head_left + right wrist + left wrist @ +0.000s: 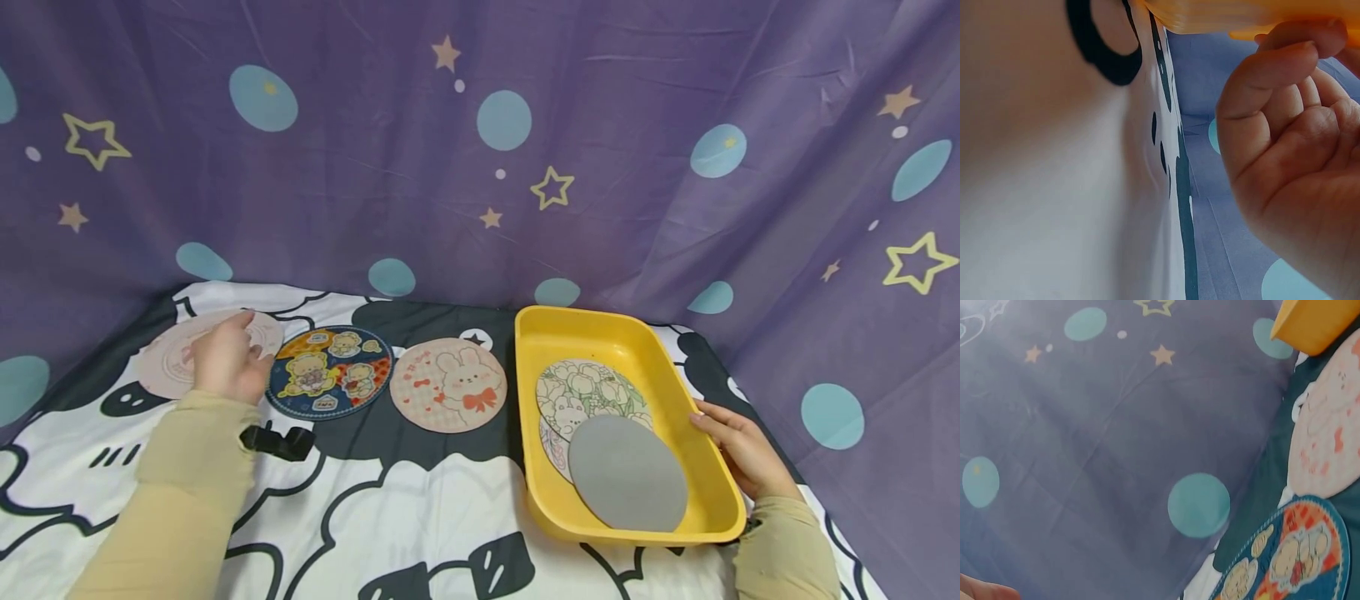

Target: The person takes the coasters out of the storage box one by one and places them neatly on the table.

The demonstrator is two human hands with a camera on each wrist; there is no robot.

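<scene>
In the head view my left hand (227, 360) is over a pale pink round mat (161, 362) at the far left, covering part of it. Its fingers look relaxed, and only a fingertip (988, 590) enters the left wrist view. Beside that hand lies a dark blue round mat (330, 372) with bear pictures. My right hand (742, 446) grips the right rim of a yellow tray (708, 483), its fingers bent at the edge. Inside the tray, a grey disc (628, 475) overlaps a round mat with flowers and a rabbit (592, 392); another patterned mat (553, 446) peeks out beneath.
A pink round mat with a rabbit (448, 385) lies between the blue mat and the tray. Black and white cartoon cloth (420, 508) covers the table. Behind it hangs a purple curtain (420, 167) with stars and dots.
</scene>
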